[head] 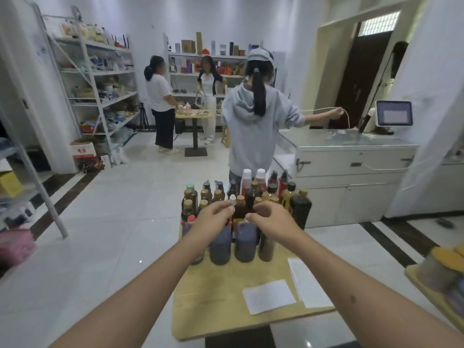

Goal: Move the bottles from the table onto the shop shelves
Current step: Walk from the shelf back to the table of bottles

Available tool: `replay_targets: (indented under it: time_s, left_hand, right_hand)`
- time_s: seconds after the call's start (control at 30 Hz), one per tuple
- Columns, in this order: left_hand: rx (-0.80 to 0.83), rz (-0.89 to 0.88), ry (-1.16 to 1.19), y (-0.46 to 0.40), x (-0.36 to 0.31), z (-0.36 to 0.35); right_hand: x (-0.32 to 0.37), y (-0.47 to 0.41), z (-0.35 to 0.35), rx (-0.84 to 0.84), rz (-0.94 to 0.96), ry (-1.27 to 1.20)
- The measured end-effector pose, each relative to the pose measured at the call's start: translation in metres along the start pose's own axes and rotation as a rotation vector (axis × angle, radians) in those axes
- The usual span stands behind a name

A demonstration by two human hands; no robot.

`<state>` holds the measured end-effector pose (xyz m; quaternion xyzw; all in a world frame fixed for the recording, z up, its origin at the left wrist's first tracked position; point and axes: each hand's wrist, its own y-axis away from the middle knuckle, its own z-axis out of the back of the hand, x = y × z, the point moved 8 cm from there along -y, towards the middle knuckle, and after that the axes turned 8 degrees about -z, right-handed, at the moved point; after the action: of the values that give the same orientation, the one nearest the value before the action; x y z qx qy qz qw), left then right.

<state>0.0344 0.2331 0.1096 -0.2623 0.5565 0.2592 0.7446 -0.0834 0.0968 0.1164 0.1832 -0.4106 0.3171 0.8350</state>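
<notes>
Here both hands are reaching over the bottles (244, 217) crowding the far end of the wooden table (226, 292); the left hand (212, 217) and right hand (270, 219) are hovering with fingers loosely curled, and whether either is grasping a cap, I cannot tell.

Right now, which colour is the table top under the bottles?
Light yellowish wood table top, seen best in the head view.

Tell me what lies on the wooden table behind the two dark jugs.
Behind the two dark jugs stand crowded sauce bottles, brown and dark, with two white-capped red ones at the back. Both hands cover the middle ones.
</notes>
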Motion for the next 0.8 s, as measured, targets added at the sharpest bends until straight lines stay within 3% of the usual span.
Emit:
replay_targets:
  time_s: [0.23, 0.8]
  left_hand:
    - [0.046, 0.076, -0.011, -0.014, 0.011, -0.075]
    - [0.182, 0.357, -0.004, -0.116, 0.082, -0.145]
  right_hand:
    - [-0.075, -0.03, 0.051, -0.011, -0.1, 0.026]
    - [-0.15, -0.144, 0.024, 0.076, -0.209, 0.107]
